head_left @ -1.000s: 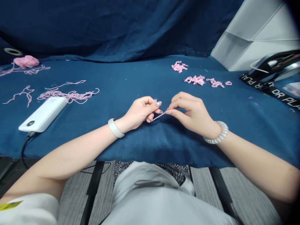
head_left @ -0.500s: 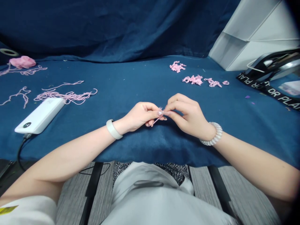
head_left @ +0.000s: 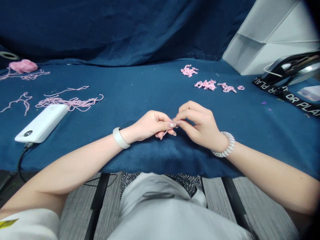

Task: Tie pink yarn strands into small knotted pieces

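My left hand [head_left: 150,126] and my right hand [head_left: 197,123] meet fingertip to fingertip near the front edge of a blue cloth-covered table [head_left: 140,86]. Both pinch a short piece of pink yarn [head_left: 165,132], of which only a small bit shows below my left fingers. The left wrist wears a white band, the right wrist a clear coil bracelet. Both hands are closed in a pinch.
Loose pink yarn strands [head_left: 70,101] and a white power bank [head_left: 41,124] with a cable lie at the left. A pink yarn ball [head_left: 23,65] sits far left. Several small knotted pink pieces [head_left: 206,84] lie at the back right, near a white box [head_left: 270,36] and a black strap [head_left: 290,96].
My hands have drawn closer together, so the stretch of yarn seen between them a second ago is now almost hidden by the fingers. Both hands shifted slightly toward me.
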Action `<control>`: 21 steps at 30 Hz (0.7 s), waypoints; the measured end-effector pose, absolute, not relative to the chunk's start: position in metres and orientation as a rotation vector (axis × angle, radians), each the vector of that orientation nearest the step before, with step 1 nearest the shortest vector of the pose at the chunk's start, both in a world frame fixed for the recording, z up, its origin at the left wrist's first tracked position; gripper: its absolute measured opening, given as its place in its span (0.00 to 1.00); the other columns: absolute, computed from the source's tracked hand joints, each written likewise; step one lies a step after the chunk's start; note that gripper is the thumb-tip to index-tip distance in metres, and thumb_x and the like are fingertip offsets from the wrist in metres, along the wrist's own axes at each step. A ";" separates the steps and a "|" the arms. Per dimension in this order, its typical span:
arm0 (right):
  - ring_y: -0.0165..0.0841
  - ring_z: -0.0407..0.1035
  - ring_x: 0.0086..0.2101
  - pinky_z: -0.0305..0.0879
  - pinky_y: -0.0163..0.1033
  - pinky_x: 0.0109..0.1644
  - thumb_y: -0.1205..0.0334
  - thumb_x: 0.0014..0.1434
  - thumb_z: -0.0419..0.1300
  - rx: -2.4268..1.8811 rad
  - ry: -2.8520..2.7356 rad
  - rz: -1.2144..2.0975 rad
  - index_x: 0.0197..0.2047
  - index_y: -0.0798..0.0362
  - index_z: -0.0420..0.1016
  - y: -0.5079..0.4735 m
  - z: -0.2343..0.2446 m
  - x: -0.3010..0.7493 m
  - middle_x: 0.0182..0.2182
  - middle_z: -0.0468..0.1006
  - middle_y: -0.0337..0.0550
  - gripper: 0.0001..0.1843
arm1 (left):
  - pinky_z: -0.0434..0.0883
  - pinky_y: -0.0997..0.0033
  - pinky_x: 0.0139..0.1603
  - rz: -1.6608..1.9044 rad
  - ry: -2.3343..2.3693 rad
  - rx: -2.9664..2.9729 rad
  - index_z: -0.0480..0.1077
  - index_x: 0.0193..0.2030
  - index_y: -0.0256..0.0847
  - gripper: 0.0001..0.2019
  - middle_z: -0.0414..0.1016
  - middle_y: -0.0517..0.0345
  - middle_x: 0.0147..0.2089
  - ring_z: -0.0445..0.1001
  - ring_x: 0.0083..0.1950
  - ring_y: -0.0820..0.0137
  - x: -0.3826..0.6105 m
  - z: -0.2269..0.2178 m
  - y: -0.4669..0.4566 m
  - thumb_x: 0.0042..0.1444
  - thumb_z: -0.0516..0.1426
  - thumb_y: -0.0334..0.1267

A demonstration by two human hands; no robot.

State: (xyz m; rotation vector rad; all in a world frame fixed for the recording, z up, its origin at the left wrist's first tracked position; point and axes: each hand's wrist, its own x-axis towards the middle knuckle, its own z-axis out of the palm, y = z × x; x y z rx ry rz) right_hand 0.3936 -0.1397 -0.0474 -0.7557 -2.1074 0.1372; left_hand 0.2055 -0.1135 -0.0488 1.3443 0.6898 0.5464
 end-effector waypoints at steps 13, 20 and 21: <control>0.31 0.69 0.34 0.67 0.37 0.38 0.61 0.61 0.57 -0.843 -1.927 0.506 0.37 0.54 0.76 -0.135 -0.046 0.397 0.34 0.75 0.45 0.07 | 0.57 0.86 0.16 0.598 0.659 1.286 0.69 0.29 0.31 0.18 0.74 0.58 0.24 0.61 0.16 0.85 0.206 -0.051 -0.113 0.45 0.66 0.46; 0.29 0.68 0.36 0.68 0.38 0.42 0.59 0.61 0.58 -0.710 -2.100 0.728 0.50 0.52 0.74 -0.134 -0.050 0.395 0.40 0.74 0.46 0.15 | 0.61 0.85 0.17 0.565 0.635 1.329 0.71 0.28 0.30 0.17 0.74 0.57 0.24 0.63 0.16 0.85 0.204 -0.056 -0.110 0.47 0.65 0.45; 0.29 0.68 0.37 0.68 0.38 0.42 0.58 0.62 0.58 -0.712 -2.107 0.746 0.51 0.51 0.74 -0.134 -0.051 0.395 0.40 0.74 0.46 0.15 | 0.61 0.85 0.17 0.556 0.630 1.333 0.71 0.28 0.30 0.17 0.74 0.57 0.24 0.63 0.16 0.85 0.203 -0.056 -0.110 0.46 0.65 0.45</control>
